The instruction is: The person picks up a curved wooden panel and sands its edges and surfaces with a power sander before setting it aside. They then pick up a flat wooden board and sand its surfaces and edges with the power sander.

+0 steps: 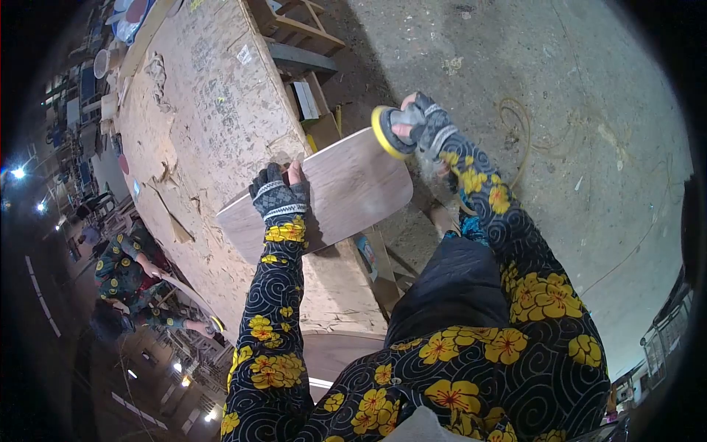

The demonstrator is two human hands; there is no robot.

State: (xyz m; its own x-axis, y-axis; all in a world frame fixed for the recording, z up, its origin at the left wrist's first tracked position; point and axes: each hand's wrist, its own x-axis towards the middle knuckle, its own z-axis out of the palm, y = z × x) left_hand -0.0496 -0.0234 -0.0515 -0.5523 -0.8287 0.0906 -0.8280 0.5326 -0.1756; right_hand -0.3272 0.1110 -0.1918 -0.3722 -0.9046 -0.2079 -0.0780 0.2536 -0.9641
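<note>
Two gloved hands were at work on one wooden board (357, 184), which lay across the right edge of the workbench (221, 110), its right end overhanging the side. Left hand (280, 194): laid on the board near its far long edge, thumb out to the right; whether the fingers hooked beneath, I could not tell. Right hand (427, 127): wrapped around a sander (390, 132), its yellow-rimmed disc tilted against the board's far right corner. Handling, judged by eye: the board looked thin, stiff and fairly light, probably smooth enough to slip under dust; the rounded corners seemed the likeliest part to mar. Best hold, in my estimate: flat pressure over the bench-supported part, or both long edges near the middle for lifting. Surroundings: wood scraps (177, 227) littered the bench to the left, a possible snag for sliding the board that way. A second board (335, 357) lay near the wearer's body. Wooden frames (305, 35) crowded the bench's far right side; a hose (524, 136) looped on the floor to the right. Farther left, a co-worker (129, 269) bent over separate work.
</note>
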